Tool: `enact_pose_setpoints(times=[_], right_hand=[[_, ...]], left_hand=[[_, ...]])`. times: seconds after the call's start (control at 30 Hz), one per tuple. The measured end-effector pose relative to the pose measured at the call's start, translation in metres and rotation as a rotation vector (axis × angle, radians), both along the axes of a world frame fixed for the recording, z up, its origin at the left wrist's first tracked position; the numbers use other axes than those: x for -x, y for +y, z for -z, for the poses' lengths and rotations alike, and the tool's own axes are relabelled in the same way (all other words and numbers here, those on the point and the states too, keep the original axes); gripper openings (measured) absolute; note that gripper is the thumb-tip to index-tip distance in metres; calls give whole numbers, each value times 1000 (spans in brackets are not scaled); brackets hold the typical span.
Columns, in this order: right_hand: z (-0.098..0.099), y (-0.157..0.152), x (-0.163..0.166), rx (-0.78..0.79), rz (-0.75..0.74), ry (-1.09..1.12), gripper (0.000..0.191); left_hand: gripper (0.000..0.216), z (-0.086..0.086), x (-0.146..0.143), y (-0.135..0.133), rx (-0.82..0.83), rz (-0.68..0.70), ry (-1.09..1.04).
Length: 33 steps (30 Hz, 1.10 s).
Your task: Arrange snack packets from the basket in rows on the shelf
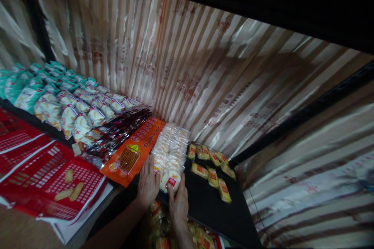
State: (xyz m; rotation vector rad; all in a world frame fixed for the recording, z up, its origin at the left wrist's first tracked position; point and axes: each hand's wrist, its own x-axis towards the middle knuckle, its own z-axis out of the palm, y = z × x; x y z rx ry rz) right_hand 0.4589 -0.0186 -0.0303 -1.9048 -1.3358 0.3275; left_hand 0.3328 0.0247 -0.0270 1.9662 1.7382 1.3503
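A row of clear bags of pale round rice crackers (171, 151) lies on a dark shelf (210, 206), running back toward the wall. My left hand (148, 182) rests on the left side of the front bag, fingers stretched along it. On the bag's right front corner sits my right hand (179, 201), fingers closed against the pack. Both hands hold the front bag between them. Orange snack packs (137, 149) lie just left of my left hand.
Small yellow packets (212, 167) lie loose on the shelf to the right. Dark red packs (119, 132), white and teal bags (58, 101) fill the shelf leftward. Red boxes (43, 167) sit at the near left. Striped plastic sheeting (187, 66) hangs behind. More snack packs (175, 233) lie below.
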Motion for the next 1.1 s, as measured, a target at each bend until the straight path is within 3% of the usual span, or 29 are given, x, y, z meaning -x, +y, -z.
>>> enact_pose_setpoints(times=[0.17,0.43,0.63,0.8,0.97,1.1], right_hand=[[-3,0,1,-20,26,-5,84],[-1,-2,0,-37,17,114,83],[-7,2,-17,-4,35,459,80],[-16,31,-36,-75,52,668,75],[-34,70,-33,-117,23,778,74],[-44,97,-32,-151,-69,947,72]], left_hand=[[56,-10,2,-3,-82,-68,58],[50,-16,3,-12,-316,83,365],[55,-18,-1,-17,-340,159,453],[55,-18,-5,-15,-352,132,433],[57,-19,-6,-14,-351,139,477],[58,-17,-5,-13,-349,145,514]])
